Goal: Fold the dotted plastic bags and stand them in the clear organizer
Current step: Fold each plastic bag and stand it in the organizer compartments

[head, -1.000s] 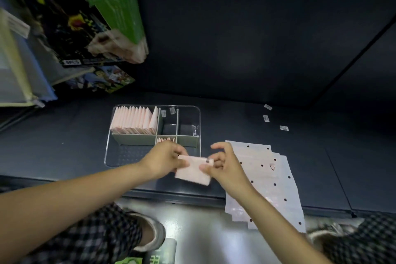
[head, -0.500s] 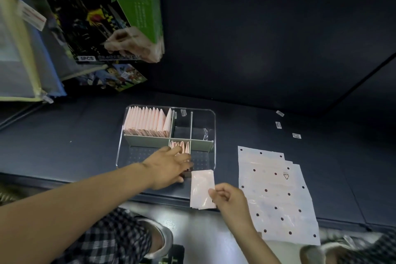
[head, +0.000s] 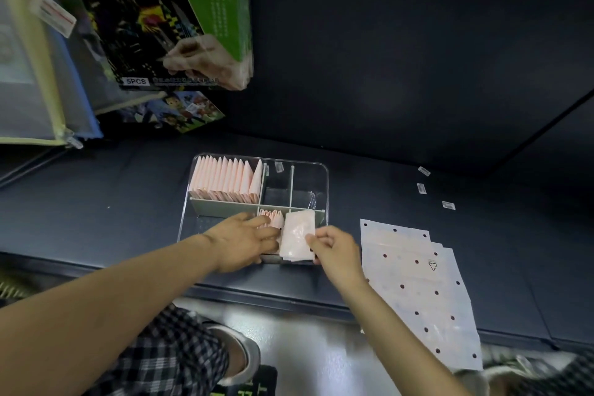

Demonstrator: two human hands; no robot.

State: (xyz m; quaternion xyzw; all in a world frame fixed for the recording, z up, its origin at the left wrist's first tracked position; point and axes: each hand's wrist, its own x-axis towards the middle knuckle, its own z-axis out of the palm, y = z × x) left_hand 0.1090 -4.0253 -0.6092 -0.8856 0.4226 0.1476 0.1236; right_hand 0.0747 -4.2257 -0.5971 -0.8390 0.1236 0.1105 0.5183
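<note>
In the head view, the right hand (head: pixel 334 247) pinches a folded dotted bag (head: pixel 297 235) by its right edge and holds it over the near right compartment of the clear organizer (head: pixel 324 177), its lower edge at the organizer's front wall. The left hand (head: pixel 244 243) lies with fingers straight and together, pressing against the few folded bags (head: pixel 272 218) already standing in that compartment, holding nothing. The far left compartment holds a full row of upright folded bags (head: pixel 225 180); a stack of flat dotted bags (head: pixel 414 286) waits on the dark shelf (head: pixel 112 202) just right of the organizer. The step in hand looks like seating this bag, and doing it well likely means tipping it upright, sliding it down close beside the standing ones while the left fingers hold them from toppling, and letting go only once the fold rests on the floor of the compartment, so it does not spring open.
</note>
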